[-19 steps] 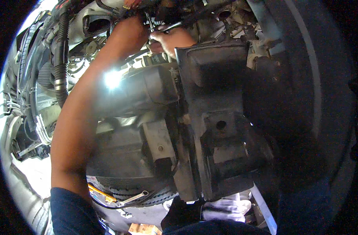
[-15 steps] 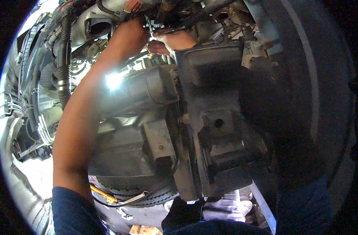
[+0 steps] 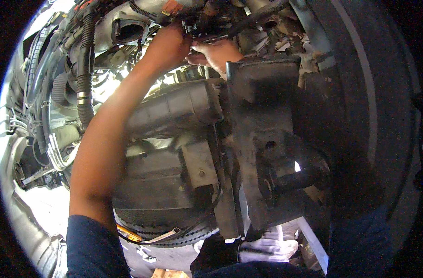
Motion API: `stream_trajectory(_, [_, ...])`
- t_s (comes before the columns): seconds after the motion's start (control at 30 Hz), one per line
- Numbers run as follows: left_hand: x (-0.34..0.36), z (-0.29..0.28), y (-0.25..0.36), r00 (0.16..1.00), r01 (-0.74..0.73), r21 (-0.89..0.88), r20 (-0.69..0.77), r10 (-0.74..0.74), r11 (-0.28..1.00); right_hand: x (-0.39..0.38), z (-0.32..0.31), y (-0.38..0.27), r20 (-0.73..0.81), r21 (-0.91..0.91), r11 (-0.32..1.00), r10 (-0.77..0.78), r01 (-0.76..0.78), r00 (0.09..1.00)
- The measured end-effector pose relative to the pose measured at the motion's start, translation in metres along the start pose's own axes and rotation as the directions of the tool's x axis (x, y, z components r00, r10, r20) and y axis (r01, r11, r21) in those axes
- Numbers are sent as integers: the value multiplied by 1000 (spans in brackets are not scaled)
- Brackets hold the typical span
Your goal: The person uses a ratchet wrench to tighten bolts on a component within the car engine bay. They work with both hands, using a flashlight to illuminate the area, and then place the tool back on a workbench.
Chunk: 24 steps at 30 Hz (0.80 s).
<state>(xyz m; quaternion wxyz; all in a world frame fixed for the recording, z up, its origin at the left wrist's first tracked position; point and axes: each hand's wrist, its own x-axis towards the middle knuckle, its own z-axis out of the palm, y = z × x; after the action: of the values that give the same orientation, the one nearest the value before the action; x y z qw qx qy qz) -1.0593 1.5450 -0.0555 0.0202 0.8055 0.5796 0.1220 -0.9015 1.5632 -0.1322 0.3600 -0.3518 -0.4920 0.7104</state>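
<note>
My left hand (image 3: 173, 42) reaches up among the engine parts at the top of the view, its back toward me and its fingers hidden. Close beside it, my right hand (image 3: 218, 52) comes from behind a dark bracket-like cover (image 3: 262, 88), thumb and fingers bent together. Between the hands a thin shiny metal piece (image 3: 188, 28) shows in part; I cannot make out its kind or which hand holds it. Just above the left hand sits a reddish-brown part (image 3: 172, 7). Below the hands runs a thick black duct (image 3: 179, 106).
A ribbed black hose (image 3: 85, 69) and an open round port (image 3: 128, 31) lie left of my arm. Lower down, a wrench (image 3: 165, 235) and an orange-yellow item (image 3: 129, 233) rest by a tyre (image 3: 188, 238). A wooden block (image 3: 170, 273) lies at the bottom edge.
The engine scene and both hands have shifted slightly right and down in the view. The bright glare on the duct is gone. The hands stay close together at the same spot.
</note>
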Motion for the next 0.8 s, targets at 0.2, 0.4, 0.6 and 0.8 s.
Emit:
stream_trajectory(0.2, [-3, -3, 4, 992, 122, -135, -8, -124, 983, -21, 1, -36, 31, 220, 959, 178, -180, 984])
stream_trajectory(0.4, [-5, -2, 5, 988, 131, -95, -67, -138, 987, -32, 0, -52, 398, -848, 146, -460, 509, 794])
stream_trajectory(0.6, [-3, 4, 6, 982, 147, -167, -90, -164, 975, -36, -13, -53, -153, 214, 931, 331, -295, 931])
stream_trajectory(0.8, [-4, 4, 3, 981, 142, -153, -111, -160, 978, -40, -9, -69, -99, -261, 951, 144, -166, 985])
